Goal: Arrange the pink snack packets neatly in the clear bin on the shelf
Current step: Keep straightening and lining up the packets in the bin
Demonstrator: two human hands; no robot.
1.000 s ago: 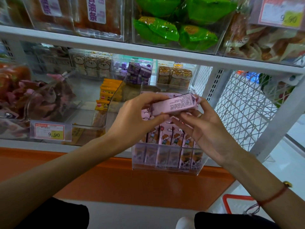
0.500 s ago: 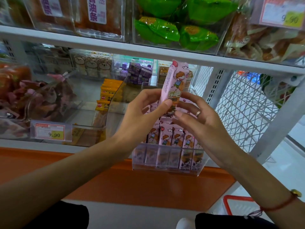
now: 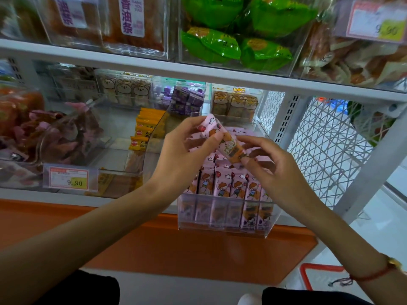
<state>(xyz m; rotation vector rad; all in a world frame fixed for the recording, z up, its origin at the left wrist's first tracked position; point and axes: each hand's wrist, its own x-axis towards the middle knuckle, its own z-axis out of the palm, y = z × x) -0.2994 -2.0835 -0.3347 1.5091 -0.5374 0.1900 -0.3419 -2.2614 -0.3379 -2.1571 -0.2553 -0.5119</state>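
Observation:
A pink snack packet (image 3: 222, 139) with a cartoon child on it is held tilted above the clear bin (image 3: 224, 225), its top leaning up to the left. My left hand (image 3: 187, 155) pinches its upper half with thumb and fingers. My right hand (image 3: 275, 170) pinches its lower end at the fingertips. Inside the bin a front row of pink packets (image 3: 229, 188) stands upright side by side, with more pink packets lying behind them, partly hidden by my hands.
The bin juts over the white shelf edge (image 3: 110, 197) above an orange panel (image 3: 154, 243). A bin with yellow packets (image 3: 143, 133) sits to the left, behind a 9.90 price tag (image 3: 70, 179). Green bags (image 3: 237, 47) fill the upper shelf. White wire mesh (image 3: 326, 150) stands right; a red basket (image 3: 317, 276) below.
The packet went from lying flat to standing upright, and now tilts down toward the bin with its top leaning left. Both hands dropped slightly with it.

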